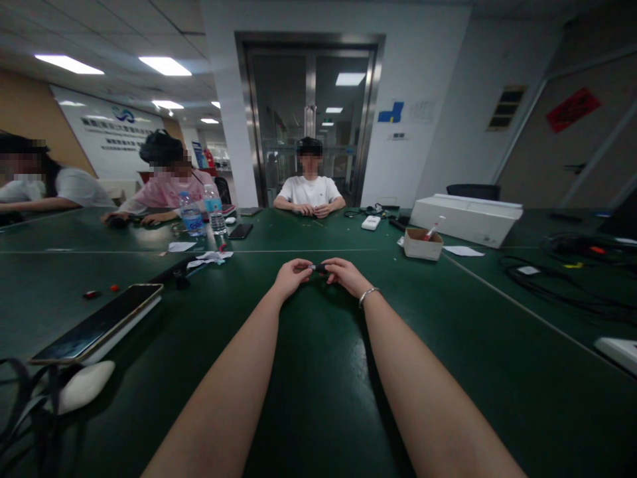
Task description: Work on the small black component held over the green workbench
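Observation:
In the middle of the head view, my left hand (293,277) and my right hand (346,275) meet just above the green table (318,372). Between their fingertips is a small black object with a silvery end (319,268), too small to name its kind. My left fingers pinch its silvery side, while the right thumb and fingers close on the black side. The fingers cover part of it. A metal bracelet (368,297) circles my right wrist.
To the left lie a phone on a white box (102,325), a white mouse-shaped item (85,386) and paper scraps (212,259). Two water bottles (192,216) stand farther back. At right are a small carton (423,244), a long white box (465,219) and black cables (562,285). Several people sit around.

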Tool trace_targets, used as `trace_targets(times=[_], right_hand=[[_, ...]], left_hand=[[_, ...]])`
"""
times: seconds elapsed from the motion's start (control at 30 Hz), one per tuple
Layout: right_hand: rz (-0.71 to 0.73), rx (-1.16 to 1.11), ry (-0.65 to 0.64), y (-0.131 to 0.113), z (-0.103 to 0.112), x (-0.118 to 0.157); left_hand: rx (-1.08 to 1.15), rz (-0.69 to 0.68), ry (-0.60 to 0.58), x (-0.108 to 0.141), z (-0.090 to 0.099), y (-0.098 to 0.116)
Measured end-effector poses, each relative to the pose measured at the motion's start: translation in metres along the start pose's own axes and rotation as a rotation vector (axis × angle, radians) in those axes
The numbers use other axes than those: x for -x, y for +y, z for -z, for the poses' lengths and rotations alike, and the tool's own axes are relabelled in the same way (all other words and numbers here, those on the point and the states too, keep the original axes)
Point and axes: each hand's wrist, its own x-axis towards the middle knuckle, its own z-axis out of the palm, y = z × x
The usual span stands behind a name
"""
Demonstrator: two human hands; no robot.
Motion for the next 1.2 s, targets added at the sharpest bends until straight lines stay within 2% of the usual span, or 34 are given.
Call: trace_targets(times=[0.3, 0.67, 0.97, 1.2], right_hand=[[0.015, -0.003, -0.015, 0.0013, 0.0008, -0.0010], [0.009, -0.004, -0.017, 0.0028, 0.0010, -0.0021], [0.012, -0.006, -0.007, 0.0019, 0.0009, -0.0003], [0.008, 0.009, -0.012, 0.0025, 0.0010, -0.0017]], left_hand=[[-0.009, 0.011, -0.020, -0.0048, 0.0020, -0.0064], [0.002, 0.017, 0.008, -0.0014, 0.0001, -0.0010], [-0.008, 0.029, -0.031, -0.0031, 0.0004, -0.0056], [0.003, 0.033, 0.001, -0.0045, 0.0006, -0.0058]])
